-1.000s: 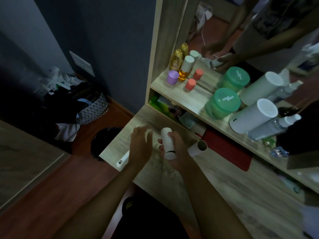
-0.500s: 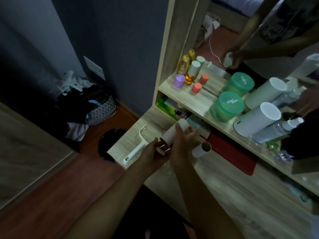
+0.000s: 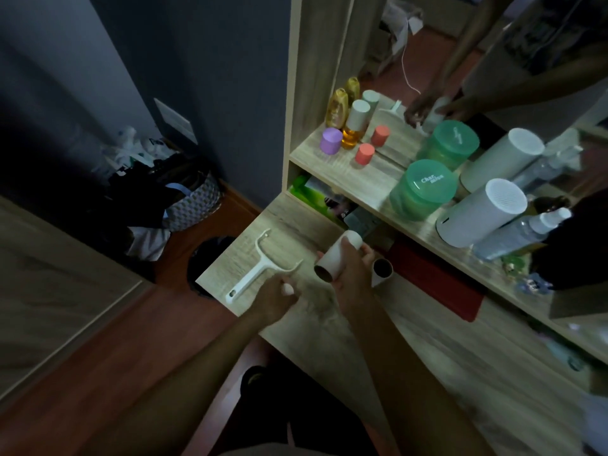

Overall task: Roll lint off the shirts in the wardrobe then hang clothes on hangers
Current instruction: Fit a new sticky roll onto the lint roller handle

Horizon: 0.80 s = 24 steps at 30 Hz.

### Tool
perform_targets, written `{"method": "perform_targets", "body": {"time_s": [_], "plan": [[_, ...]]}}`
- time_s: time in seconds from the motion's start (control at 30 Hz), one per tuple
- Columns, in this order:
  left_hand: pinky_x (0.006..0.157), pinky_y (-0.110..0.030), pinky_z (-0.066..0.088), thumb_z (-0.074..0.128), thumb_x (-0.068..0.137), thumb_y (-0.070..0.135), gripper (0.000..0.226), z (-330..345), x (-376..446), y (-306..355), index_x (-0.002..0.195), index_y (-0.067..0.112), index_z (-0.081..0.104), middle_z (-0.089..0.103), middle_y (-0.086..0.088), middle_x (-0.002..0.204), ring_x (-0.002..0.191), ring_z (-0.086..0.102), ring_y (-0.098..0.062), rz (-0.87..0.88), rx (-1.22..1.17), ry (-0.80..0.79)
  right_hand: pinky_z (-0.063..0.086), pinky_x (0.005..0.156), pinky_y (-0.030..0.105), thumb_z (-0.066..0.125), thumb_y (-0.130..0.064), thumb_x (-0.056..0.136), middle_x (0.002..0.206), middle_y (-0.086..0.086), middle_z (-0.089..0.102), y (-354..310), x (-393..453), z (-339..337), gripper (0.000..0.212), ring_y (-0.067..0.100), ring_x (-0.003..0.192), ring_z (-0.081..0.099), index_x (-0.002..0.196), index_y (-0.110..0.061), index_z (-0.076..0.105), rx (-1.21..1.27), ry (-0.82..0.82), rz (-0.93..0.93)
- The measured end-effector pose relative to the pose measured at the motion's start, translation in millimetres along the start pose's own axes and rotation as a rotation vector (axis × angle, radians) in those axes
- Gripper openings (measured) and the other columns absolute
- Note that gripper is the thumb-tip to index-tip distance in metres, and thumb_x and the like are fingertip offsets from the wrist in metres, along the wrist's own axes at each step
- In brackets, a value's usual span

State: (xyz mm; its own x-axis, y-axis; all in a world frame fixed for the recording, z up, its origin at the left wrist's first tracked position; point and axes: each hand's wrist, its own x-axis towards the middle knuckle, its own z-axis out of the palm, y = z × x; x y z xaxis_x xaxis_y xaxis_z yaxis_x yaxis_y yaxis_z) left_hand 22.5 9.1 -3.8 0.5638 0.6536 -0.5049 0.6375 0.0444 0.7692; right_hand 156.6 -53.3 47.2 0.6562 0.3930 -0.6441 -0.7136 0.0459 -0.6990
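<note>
On the wooden table [image 3: 296, 222] lies the white roller handle [image 3: 255, 270], its forked frame bare. Beside it the right hand [image 3: 350, 274] has its grip curled round the white lint roll [image 3: 335, 258], held tilted just above the table, while the left hand [image 3: 274, 296] pinches a small white piece [image 3: 288, 290] near the handle.

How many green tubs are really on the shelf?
1. The green tub stands on the shelf, left of the white cylinder. The other is its mirror reflection.
</note>
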Motion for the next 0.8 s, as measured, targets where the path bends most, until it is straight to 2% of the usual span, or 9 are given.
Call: {"method": "perform_targets", "body": {"time_s": [0.1, 0.17, 0.27, 0.33, 0.43, 0.57, 0.67, 0.73, 0.8], "plan": [[0.095, -0.021, 0.037, 0.064, 0.088, 0.018, 0.035, 3.3, 4.9, -21.6, 0.120, 0.007, 0.054, 0.056, -0.008, 0.118, 0.110, 0.052, -0.019, 0.228, 0.307, 0.080, 0.060, 0.067, 0.039, 0.062, -0.021, 0.092, 0.117, 0.009, 0.048, -1.4, -2.6, -5.7, 0.045, 0.028, 0.093, 0.065, 0.130, -0.025, 0.038, -0.019, -0.016, 0.040], [0.096, -0.024, 0.036, 0.057, 0.092, 0.017, 0.037, 6.2, 6.6, -28.9, 0.126, 0.007, 0.052, 0.055, -0.012, 0.127, 0.116, 0.052, -0.022, 0.305, 0.410, 0.086, 0.061, 0.066, 0.040, 0.062, -0.019, 0.093, 0.118, 0.009, 0.049, -1.0, -2.6, -9.9, 0.043, 0.027, 0.086, 0.066, 0.128, -0.024, 0.038, -0.008, -0.045, 0.069], [0.098, -0.032, 0.044, 0.059, 0.091, 0.014, 0.042, 6.3, 9.0, -38.0, 0.131, 0.005, 0.052, 0.056, -0.013, 0.132, 0.120, 0.055, -0.025, 0.422, 0.584, 0.068, 0.059, 0.074, 0.048, 0.062, -0.021, 0.092, 0.125, 0.013, 0.050, 1.9, 0.0, -17.1, 0.044, 0.030, 0.083, 0.070, 0.129, -0.026, 0.038, -0.069, -0.064, 0.094], [0.093, -0.035, 0.051, 0.073, 0.079, 0.010, 0.050, 5.6, 10.9, -47.0, 0.126, 0.002, 0.059, 0.061, -0.016, 0.127, 0.112, 0.063, -0.028, 0.542, 0.715, 0.092, 0.057, 0.077, 0.049, 0.063, -0.023, 0.092, 0.127, 0.016, 0.052, 3.6, 1.2, -21.5, 0.046, 0.029, 0.081, 0.070, 0.131, -0.027, 0.038, -0.130, -0.074, 0.089], [0.076, -0.037, 0.059, 0.088, 0.060, 0.014, 0.063, 6.1, 13.1, -53.0, 0.117, 0.002, 0.066, 0.068, -0.016, 0.116, 0.096, 0.070, -0.028, 0.558, 0.861, 0.104, 0.057, 0.069, 0.042, 0.062, -0.022, 0.092, 0.120, 0.017, 0.059, 3.1, 1.4, -25.3, 0.047, 0.028, 0.078, 0.069, 0.133, -0.024, 0.040, -0.176, -0.115, 0.083], [0.077, -0.044, 0.058, 0.085, 0.066, 0.016, 0.066, 8.9, 15.1, -55.0, 0.126, 0.002, 0.059, 0.063, -0.019, 0.124, 0.102, 0.066, -0.034, 0.575, 0.895, 0.096, 0.053, 0.079, 0.046, 0.062, -0.020, 0.091, 0.111, 0.017, 0.065, 3.7, 2.5, -27.2, 0.041, 0.030, 0.082, 0.068, 0.128, -0.027, 0.047, -0.226, -0.155, 0.096], [0.075, -0.041, 0.058, 0.079, 0.071, 0.021, 0.059, 9.5, 11.2, -52.1, 0.124, 0.004, 0.060, 0.065, -0.017, 0.120, 0.101, 0.067, -0.032, 0.637, 0.912, 0.183, 0.053, 0.078, 0.044, 0.062, -0.020, 0.091, 0.110, 0.016, 0.065, 2.0, -0.9, -26.5, 0.037, 0.029, 0.083, 0.067, 0.126, -0.027, 0.051, -0.254, -0.171, 0.101], [0.077, -0.037, 0.058, 0.059, 0.083, 0.024, 0.041, 7.7, 3.0, -46.3, 0.118, 0.006, 0.064, 0.069, -0.013, 0.111, 0.096, 0.069, -0.028, 0.716, 0.856, 0.287, 0.053, 0.070, 0.040, 0.061, -0.021, 0.092, 0.112, 0.016, 0.065, 0.5, -2.5, -28.0, 0.038, 0.027, 0.081, 0.065, 0.128, -0.025, 0.051, -0.283, -0.202, 0.107], [0.080, -0.031, 0.055, 0.043, 0.088, 0.024, 0.038, 3.8, -5.7, -31.7, 0.113, 0.007, 0.066, 0.071, -0.009, 0.104, 0.092, 0.069, -0.024, 0.724, 0.687, 0.367, 0.052, 0.062, 0.034, 0.058, -0.023, 0.094, 0.114, 0.016, 0.064, -1.1, -3.9, -29.7, 0.039, 0.024, 0.077, 0.064, 0.132, -0.022, 0.051, -0.356, -0.242, 0.108]]}}
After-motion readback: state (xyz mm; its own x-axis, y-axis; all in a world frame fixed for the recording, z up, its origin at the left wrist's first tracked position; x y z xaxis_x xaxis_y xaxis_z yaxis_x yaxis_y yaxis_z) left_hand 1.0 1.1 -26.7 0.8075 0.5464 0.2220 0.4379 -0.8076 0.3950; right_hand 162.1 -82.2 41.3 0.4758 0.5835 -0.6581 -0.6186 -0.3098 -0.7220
